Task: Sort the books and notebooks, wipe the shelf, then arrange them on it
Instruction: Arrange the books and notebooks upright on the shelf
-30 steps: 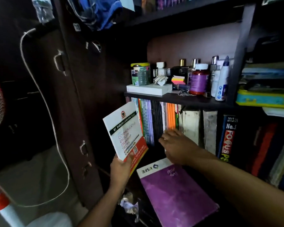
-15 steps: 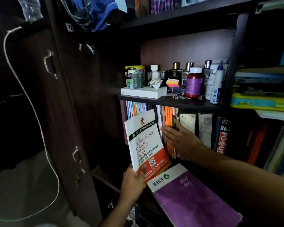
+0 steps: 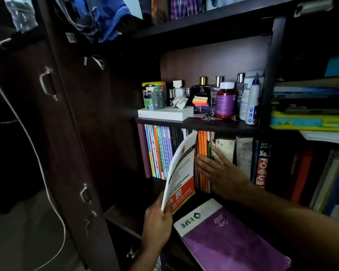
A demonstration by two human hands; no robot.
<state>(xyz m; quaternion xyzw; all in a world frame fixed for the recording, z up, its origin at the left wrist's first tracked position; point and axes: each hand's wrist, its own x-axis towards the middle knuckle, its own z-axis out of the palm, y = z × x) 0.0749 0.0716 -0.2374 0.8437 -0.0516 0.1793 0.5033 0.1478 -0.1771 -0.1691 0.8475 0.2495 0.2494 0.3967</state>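
Where the dark shelf holds bottles, the left hand pinches a grammar book; the right hand presses spread fingers on orange notebooks.

Dim room, dark brown wooden cupboard filling most of the view, its door swung open at 9 o'clock with metal handles down the edge. At 10 o'clock a white cord looping down across the door toward a pale floor at 7 o'clock. Blue cloth draped over the door top at 11 o'clock, against a patch of bright light.
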